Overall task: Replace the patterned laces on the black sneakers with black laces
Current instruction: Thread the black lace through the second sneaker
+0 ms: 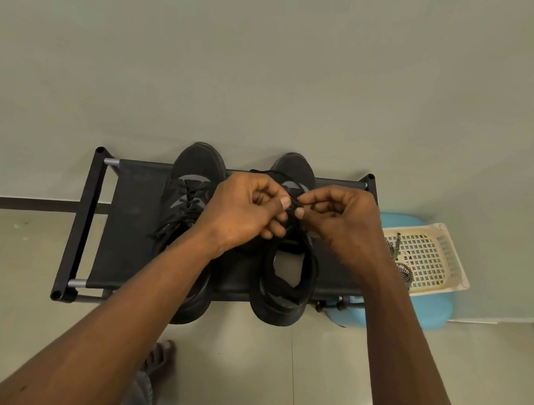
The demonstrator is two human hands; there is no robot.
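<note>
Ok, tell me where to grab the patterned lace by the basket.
Pinch the patterned lace where it seems to drape over the left rim of the cream basket, coming from above: that stretch runs straight and raised, while the lower end lies bunched.

Both forearms reach forward; left hand (243,211) and right hand (336,225) meet fingertip to fingertip, fingers curled, each pinching the black lace (294,202).

A pale grey-green wall (281,48) faces me, with a dark skirting strip (16,199) meeting beige floor tiles (6,267). Before it stands a low black shoe rack (131,216); beside that, a cream plastic basket (437,255) on a blue stool (429,313).
</note>
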